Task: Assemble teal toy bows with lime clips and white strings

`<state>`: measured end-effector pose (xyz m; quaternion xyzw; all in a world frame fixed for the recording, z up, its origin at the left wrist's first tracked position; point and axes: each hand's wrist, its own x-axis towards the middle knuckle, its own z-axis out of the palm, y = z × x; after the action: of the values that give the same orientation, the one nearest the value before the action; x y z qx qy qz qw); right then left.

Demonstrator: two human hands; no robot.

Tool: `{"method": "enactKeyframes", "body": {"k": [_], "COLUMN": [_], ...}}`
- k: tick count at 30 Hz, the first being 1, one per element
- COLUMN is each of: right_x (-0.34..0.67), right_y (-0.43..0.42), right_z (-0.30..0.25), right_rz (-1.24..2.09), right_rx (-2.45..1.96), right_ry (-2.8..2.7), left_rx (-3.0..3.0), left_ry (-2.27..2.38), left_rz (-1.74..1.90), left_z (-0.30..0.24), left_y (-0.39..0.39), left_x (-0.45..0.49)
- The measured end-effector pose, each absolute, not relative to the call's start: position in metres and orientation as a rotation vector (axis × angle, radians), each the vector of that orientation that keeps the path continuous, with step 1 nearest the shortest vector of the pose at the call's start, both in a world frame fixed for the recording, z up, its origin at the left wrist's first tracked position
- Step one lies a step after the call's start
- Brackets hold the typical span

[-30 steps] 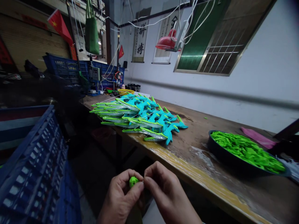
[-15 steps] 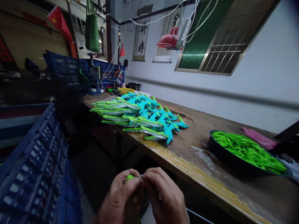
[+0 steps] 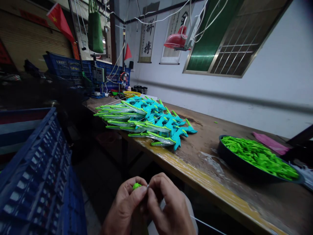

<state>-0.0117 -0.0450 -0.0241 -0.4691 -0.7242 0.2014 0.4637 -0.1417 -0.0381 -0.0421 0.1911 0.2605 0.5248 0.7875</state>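
My left hand [image 3: 126, 205] is closed around a small bright green plastic piece [image 3: 137, 185]; only its top shows between thumb and forefinger. Right beside it, my right hand [image 3: 168, 205] pinches a white string [image 3: 207, 224], which trails out below that hand toward the lower right. The fingertips of both hands meet, hiding most of the green piece and the string's end. Both hands are in front of the table edge. Beyond them lies a pile of turquoise and green plastic toy parts [image 3: 158, 120] with clear film and white strings on the table.
A dark basin [image 3: 227, 160] of green plastic pieces stands on the table [image 3: 207, 137] at right, near a pink cloth [image 3: 271, 143]. Blue crates [image 3: 36, 169] fill the left side. A yellow basket [image 3: 132, 94] sits at the back, and a red lamp [image 3: 177, 40] hangs above.
My right hand has turned slightly and its fingers have drawn closer over the string, so the small white loop seen before is mostly covered. The left hand has barely moved.
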Motion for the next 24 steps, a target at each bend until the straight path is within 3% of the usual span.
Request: {"method": "enactKeyframes", "body": {"k": [8,20,24], "right_x": [-0.008,0.003,0.007], "right_y": [-0.041,-0.035,-0.036], "right_z": [-0.013,0.001,-0.011], "right_rz": [1.270,1.218,1.032], "right_rx": [-1.122,-1.170,-1.120], "right_ry": [-1.449,-1.514,-1.612], "left_rx": [0.544,0.661,0.613], "left_ry": [0.572,0.634,0.611], "left_rz": [1.145,1.161,1.148], "left_z": [-0.046,-0.053,-0.055], "left_y": [-0.037,-0.032,-0.031], "left_x": [-0.141,-0.143,-0.143]}}
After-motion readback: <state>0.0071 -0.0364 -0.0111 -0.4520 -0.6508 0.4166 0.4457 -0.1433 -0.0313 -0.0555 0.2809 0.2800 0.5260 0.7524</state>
